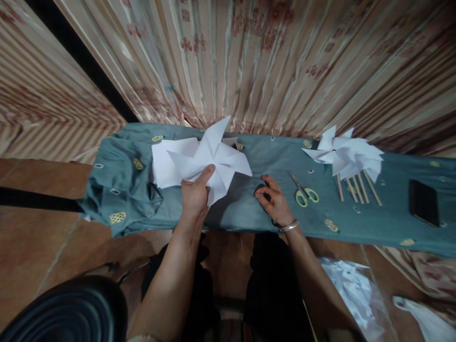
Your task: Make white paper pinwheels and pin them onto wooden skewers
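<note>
My left hand [195, 195] grips a white paper pinwheel [228, 161], its thumb pressed near the middle of the folded blades. Underneath the pinwheel, white paper sheets [164, 164] lie on the cloth. My right hand [276, 202], with a bracelet at the wrist, is low over the cloth with its fingers curled together. A small dark patch shows at its fingertips; what they hold, if anything, is not clear. Just right of that hand lie scissors [302, 192] with light green handles, their points turned away from me.
Several pinwheels [351, 154] on wooden sticks [359, 187] lie to the right, then a black phone [423, 203]. A grey-green cloth [242, 206] covers the narrow table. A curtain [228, 61] hangs behind. On the floor are a bag of white paper pieces [352, 289] and a black stool [67, 313].
</note>
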Motion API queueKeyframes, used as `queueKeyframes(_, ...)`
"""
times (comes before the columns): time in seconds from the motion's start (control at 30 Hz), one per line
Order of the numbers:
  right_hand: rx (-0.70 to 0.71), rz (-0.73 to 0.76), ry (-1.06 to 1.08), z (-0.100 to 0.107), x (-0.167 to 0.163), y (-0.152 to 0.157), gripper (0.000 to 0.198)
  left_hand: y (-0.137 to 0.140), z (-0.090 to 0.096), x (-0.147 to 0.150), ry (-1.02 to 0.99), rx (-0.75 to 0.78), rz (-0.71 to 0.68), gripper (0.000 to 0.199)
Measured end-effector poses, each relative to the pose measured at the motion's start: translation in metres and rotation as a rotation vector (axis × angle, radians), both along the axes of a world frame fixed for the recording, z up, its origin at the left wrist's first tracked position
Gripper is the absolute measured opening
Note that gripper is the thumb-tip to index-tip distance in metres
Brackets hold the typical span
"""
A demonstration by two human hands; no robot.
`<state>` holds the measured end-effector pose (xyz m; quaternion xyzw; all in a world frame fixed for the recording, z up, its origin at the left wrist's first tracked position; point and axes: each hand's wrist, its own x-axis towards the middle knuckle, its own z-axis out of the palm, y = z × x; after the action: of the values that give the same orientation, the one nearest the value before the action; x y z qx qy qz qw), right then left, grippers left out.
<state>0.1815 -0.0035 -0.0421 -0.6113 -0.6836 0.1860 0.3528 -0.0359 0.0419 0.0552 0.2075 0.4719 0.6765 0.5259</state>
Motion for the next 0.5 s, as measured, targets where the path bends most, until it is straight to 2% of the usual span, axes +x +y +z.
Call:
queueKeyframes(0.17,0.015,-0.068,0.038,-0.002,0.001,0.001,0.012,0.000,-0.001,0.002,0.015,0.003,0.004,0.038)
queueKeyframes(0.37,0.055,-0.172,0.055,0.009,-0.002,-0.014,0.019,-0.002,0.001,0.004,0.017,-0.011,-0.034,0.039)
queueKeyframes(0.5,0.062,-0.167,0.000,0.013,-0.013,-0.019,0.018,-0.003,-0.001,0.006,0.017,-0.001,-0.060,0.039)
